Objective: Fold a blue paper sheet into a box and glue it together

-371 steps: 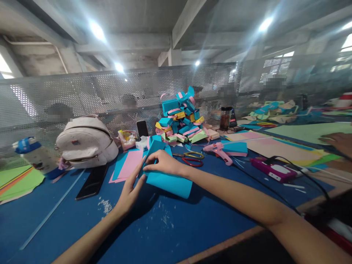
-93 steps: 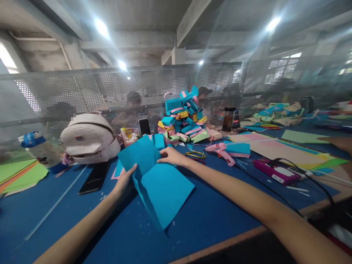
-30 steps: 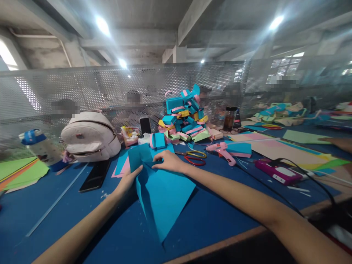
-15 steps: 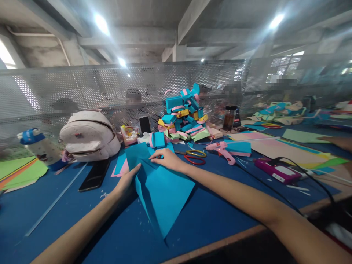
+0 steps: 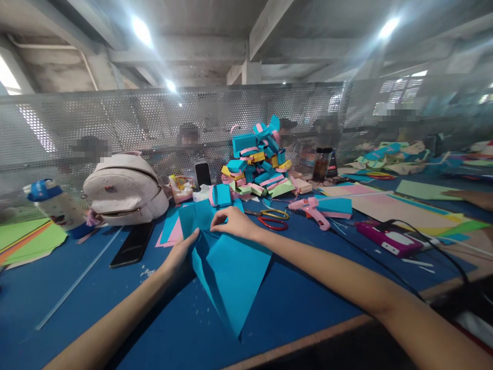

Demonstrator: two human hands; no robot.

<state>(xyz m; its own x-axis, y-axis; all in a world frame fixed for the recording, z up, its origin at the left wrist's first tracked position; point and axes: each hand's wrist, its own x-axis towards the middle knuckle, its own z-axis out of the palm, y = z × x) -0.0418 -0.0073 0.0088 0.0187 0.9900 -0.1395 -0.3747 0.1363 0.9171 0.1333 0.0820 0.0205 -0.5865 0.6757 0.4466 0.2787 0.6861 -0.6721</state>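
Note:
A creased sheet of blue paper (image 5: 233, 272) is held between my hands, tilted above the blue tabletop with one corner pointing toward me. My left hand (image 5: 185, 249) grips its left edge, thumb on top and the other fingers hidden behind the sheet. My right hand (image 5: 234, 223) pinches the paper near its upper middle, fingertips curled together. Just beyond the sheet lies a small folded blue paper piece with a pink band (image 5: 221, 196). Scissors with red and yellow handles (image 5: 274, 221) lie right of my right hand, and a pink glue gun (image 5: 311, 210) lies farther right.
Behind rises a pile of folded blue, pink and yellow paper pieces (image 5: 258, 164). To the left are a white backpack (image 5: 123, 192), a black phone (image 5: 133, 245) and a bottle (image 5: 57, 208). A purple device with a cable (image 5: 389, 239) and another person's hand (image 5: 462, 195) are at right.
The blue sheet has shifted slightly to the right, its near corner swinging right. My right hand's fingers have curled closer together on the paper.

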